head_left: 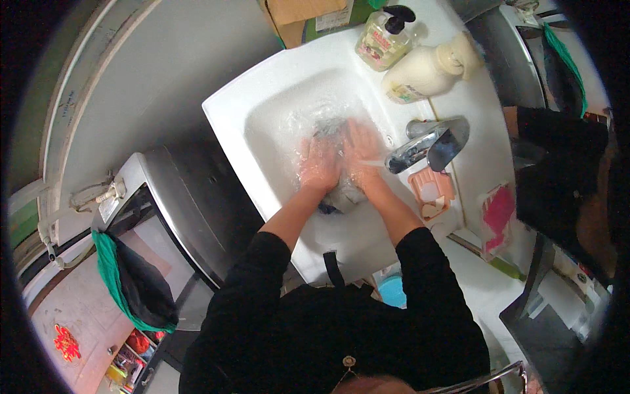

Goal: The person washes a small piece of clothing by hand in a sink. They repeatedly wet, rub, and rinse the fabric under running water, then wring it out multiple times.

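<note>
Both of my hands are in the white washbasin [268,162], under splashing water. A thin stream from the chrome faucet [418,147] meets my right hand [362,147], which lies flat with its fingers towards the basin's far side. Close beside it, my left hand [319,162] is spread over wet cloth. The grey and dark cloth [347,197] shows between and below my wrists, and a dark part of it shows beyond my fingertips. Foam and moving water blur the fingers, so whether either hand grips the cloth cannot be told.
A clear pump bottle [381,44] and a cream pump bottle [423,74] stand on the basin's right ledge. Below the faucet lies a pink soap dish [430,189] with soap. A grey washing machine [192,197] is at left, with a green-edged dark cloth [138,280]. A mirror is at right.
</note>
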A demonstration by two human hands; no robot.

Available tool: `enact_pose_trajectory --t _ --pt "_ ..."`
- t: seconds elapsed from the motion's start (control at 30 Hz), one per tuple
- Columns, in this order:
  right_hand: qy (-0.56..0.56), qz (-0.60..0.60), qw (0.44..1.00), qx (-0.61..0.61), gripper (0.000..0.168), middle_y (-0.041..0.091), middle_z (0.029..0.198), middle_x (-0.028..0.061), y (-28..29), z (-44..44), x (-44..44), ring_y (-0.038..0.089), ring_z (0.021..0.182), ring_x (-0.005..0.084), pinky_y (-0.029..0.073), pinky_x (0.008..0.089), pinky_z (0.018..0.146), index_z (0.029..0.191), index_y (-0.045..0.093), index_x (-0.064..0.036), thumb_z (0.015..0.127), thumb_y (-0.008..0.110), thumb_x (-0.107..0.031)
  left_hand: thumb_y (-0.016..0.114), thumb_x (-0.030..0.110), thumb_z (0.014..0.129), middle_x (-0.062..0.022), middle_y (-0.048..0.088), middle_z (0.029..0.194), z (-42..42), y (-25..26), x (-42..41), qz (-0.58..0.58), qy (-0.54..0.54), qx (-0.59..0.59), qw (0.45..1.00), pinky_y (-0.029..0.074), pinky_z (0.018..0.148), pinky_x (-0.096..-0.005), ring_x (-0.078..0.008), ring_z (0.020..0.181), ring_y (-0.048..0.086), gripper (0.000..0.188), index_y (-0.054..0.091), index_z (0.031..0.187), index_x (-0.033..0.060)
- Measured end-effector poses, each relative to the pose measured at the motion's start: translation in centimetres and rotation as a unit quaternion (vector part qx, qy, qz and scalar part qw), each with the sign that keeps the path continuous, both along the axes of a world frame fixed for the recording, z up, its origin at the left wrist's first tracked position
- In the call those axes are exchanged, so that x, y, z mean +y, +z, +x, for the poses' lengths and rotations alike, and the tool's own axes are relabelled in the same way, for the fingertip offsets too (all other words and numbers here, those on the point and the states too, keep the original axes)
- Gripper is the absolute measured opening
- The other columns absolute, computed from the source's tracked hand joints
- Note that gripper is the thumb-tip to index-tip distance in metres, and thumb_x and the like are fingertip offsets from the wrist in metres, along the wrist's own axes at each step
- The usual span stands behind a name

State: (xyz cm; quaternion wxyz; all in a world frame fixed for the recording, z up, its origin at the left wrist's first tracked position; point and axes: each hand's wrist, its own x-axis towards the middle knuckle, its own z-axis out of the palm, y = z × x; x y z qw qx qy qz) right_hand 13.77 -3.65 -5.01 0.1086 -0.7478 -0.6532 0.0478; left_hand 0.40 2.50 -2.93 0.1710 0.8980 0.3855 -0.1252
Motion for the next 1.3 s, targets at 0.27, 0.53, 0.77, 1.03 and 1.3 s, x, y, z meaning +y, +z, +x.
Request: enact_pose_trajectory --t 0.27,0.53,0.77,1.03,1.3 --pt "-0.185 0.032 0.963 0.193 0.064 0.046 0.137 0.0201 1.0 -0.5 -1.8 0.048 0.121 0.0395 0.040 0.0443 0.099 0.139 0.040 -0.007 0.082 0.066 -0.017 0.056 0.024 0.092 -0.0223 0.036 0.143 -2.6 -1.3 0.1 -0.240 0.313 -0.293 0.871 0.040 0.104 -0.0452 -0.0399 0.126 0.042 0.056 0.037 0.143 0.0090" --pt "-0.158 0.078 0.906 0.384 0.031 0.062 0.099 0.0209 9.9 -9.9 -1.8 0.061 0.088 0.0403 0.048 0.0469 0.077 0.105 0.055 -0.002 0.091 0.060 -0.029 0.049 0.049 0.097 -0.0147 0.056 0.124 -0.9 -0.2 2.2 -0.666 0.507 -0.287 0.466 0.047 0.093 -0.0403 -0.0259 0.112 0.055 0.060 0.045 0.134 0.0013" --pt "-0.283 0.062 0.911 0.294 0.035 0.062 0.075 0.0183 6.6 -3.0 0.4 0.061 0.071 0.0383 0.046 0.0474 0.062 0.078 0.057 -0.004 0.091 0.056 -0.036 0.048 0.032 0.096 -0.0131 0.062 0.098 -0.1 0.4 -1.5 -0.510 0.379 -0.194 0.748 0.050 0.066 -0.0420 -0.0262 0.079 0.061 0.041 0.057 0.113 -0.0052" --pt "-0.145 0.113 0.916 0.356 0.028 0.063 0.079 0.0174 9.2 -10.6 -1.6 0.060 0.073 0.0405 0.045 0.0482 0.064 0.082 0.056 -0.006 0.093 0.054 -0.032 0.056 0.037 0.094 -0.0088 0.062 0.109 -5.7 -7.5 -2.2 -0.556 0.345 -0.492 0.574 0.050 0.079 -0.0372 -0.0238 0.095 0.059 0.041 0.058 0.116 0.0019" --pt "-0.202 0.098 0.885 0.408 0.030 0.064 0.081 0.0154 -2.2 3.6 0.6 0.063 0.078 0.0283 0.050 0.0394 0.071 0.093 0.061 0.000 0.089 0.063 -0.030 0.076 0.032 0.081 -0.0149 0.060 0.122 -5.9 7.8 2.1 -0.681 0.385 -0.225 0.581 0.048 0.090 -0.0356 -0.0240 0.109 0.058 0.066 0.051 0.130 -0.0042"
